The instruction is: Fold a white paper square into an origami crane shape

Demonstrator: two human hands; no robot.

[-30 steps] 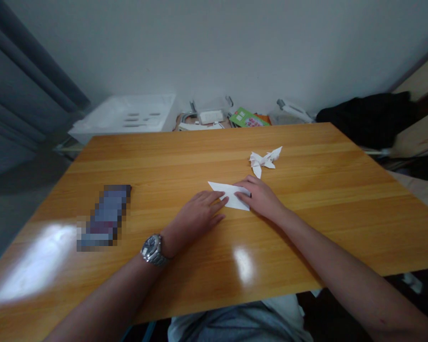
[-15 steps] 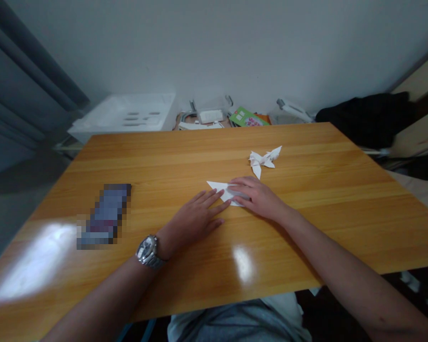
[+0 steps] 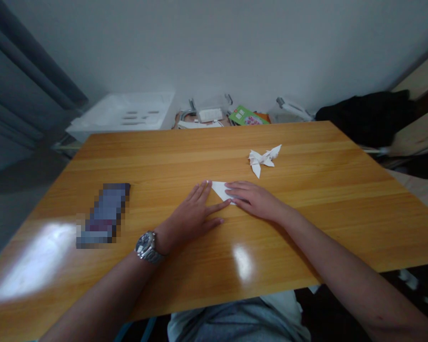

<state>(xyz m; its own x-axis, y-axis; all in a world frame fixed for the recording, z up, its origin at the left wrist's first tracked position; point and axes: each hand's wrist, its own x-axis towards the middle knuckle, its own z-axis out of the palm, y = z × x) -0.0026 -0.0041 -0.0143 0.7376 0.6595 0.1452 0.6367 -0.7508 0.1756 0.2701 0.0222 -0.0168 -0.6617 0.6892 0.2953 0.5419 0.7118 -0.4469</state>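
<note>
A small folded piece of white paper [image 3: 220,190] lies flat on the wooden table [image 3: 157,161], its visible part roughly triangular. My left hand [image 3: 192,211], with a metal watch [image 3: 149,247] at the wrist, rests flat with fingers spread; its fingertips touch the paper's left corner and lower edge. Over the paper's right part lies my right hand [image 3: 253,198], fingers stretched out and pressing down, hiding that side. Just beyond my right hand sits a folded white paper figure [image 3: 264,159] with pointed flaps.
On the left of the table is a phone [image 3: 105,213], blurred out. Behind the far edge are a white foam tray [image 3: 128,111], a green booklet [image 3: 247,116] and some loose items. Dark cloth [image 3: 364,116] is heaped at the right.
My left fingers have spread and slid up to the paper's left corner. My right fingers have shifted slightly left and lie flatter over the paper.
</note>
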